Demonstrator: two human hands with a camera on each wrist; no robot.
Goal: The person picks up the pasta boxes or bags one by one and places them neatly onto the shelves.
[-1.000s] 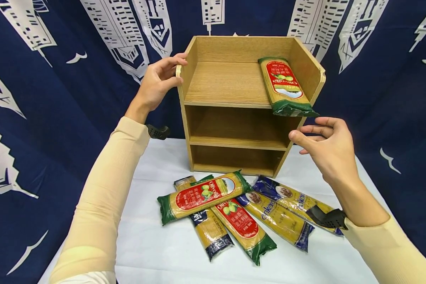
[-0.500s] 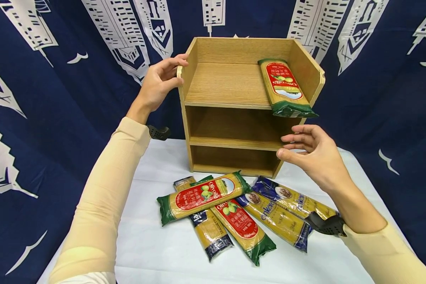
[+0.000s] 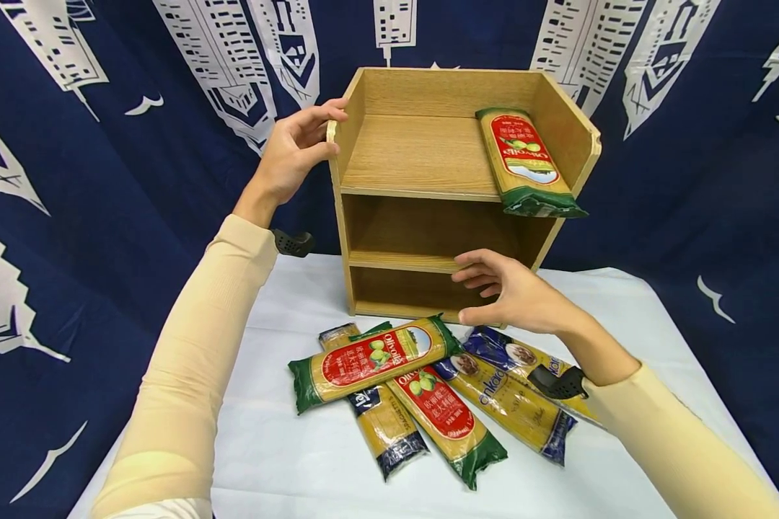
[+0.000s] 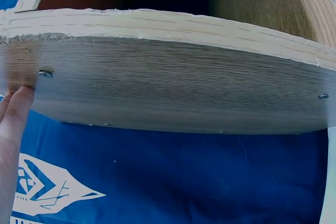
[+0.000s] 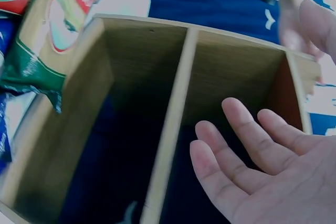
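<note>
Lowering right hand (image 3: 516,295) toward spaghetti packs (image 3: 370,358)

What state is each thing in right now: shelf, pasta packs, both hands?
Wooden shelf: upright on the table, two lower levels hold nothing.
Top pack: lying on the top level, end overhanging the front edge.
Packs on the table: five, overlapping, lying flat.
Left hand: grips the shelf's left wall.
Right hand: open above the packs, holds nothing.
</note>
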